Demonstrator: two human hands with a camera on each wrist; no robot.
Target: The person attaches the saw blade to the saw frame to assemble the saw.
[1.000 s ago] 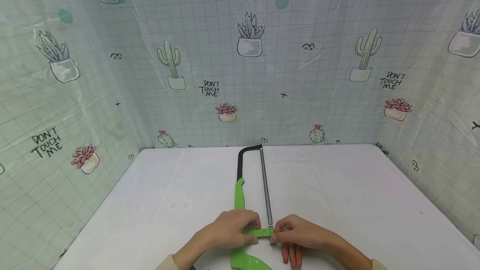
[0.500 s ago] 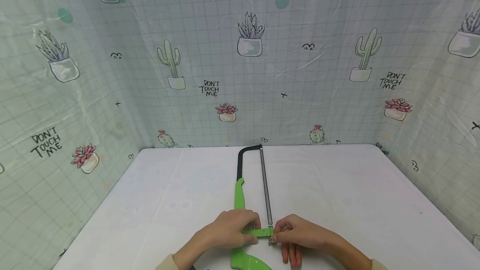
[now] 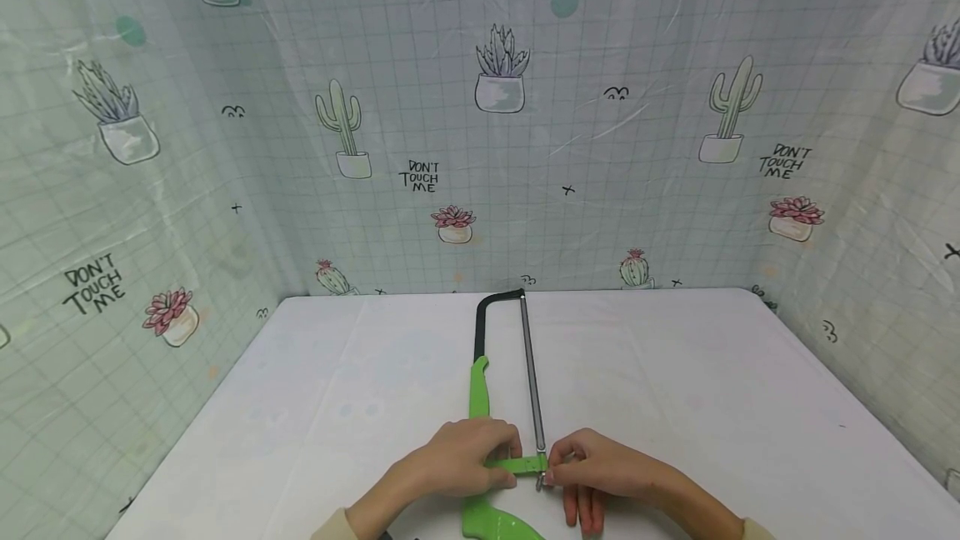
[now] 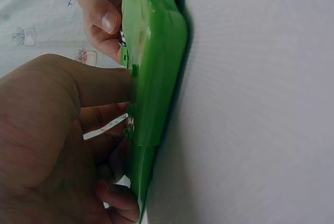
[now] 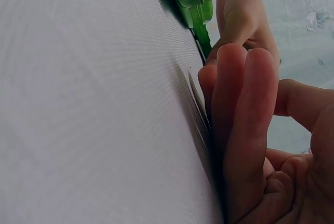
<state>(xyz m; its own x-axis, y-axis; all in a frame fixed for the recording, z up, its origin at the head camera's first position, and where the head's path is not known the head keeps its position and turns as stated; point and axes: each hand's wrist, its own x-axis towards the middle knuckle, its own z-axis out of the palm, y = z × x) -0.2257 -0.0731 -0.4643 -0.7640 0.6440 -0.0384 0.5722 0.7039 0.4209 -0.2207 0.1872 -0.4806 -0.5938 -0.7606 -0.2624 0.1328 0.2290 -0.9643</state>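
Observation:
A hacksaw (image 3: 479, 390) with a green body and black front frame lies flat on the white table, its blade (image 3: 531, 373) on the right side. My left hand (image 3: 459, 458) grips the green body where a crosspiece (image 3: 521, 465) runs to the blade's near end; the left wrist view shows the thumb against the green body (image 4: 156, 62). At that end, my right hand (image 3: 600, 467) pinches a small metal wing nut (image 3: 540, 482) between thumb and index finger. Its other fingers (image 5: 253, 93) hang down beside the table surface. The fingertips partly cover the nut.
The white table (image 3: 712, 390) extends to both sides and behind the saw. A curtain (image 3: 420, 48) printed with cacti surrounds its back and sides. Small dark things (image 3: 385, 536) show at the bottom edge, beside the left sleeve.
The wing nut has turned a little in the right fingers, its visible wings standing at a different angle. Both hands and the hacksaw otherwise stay in place.

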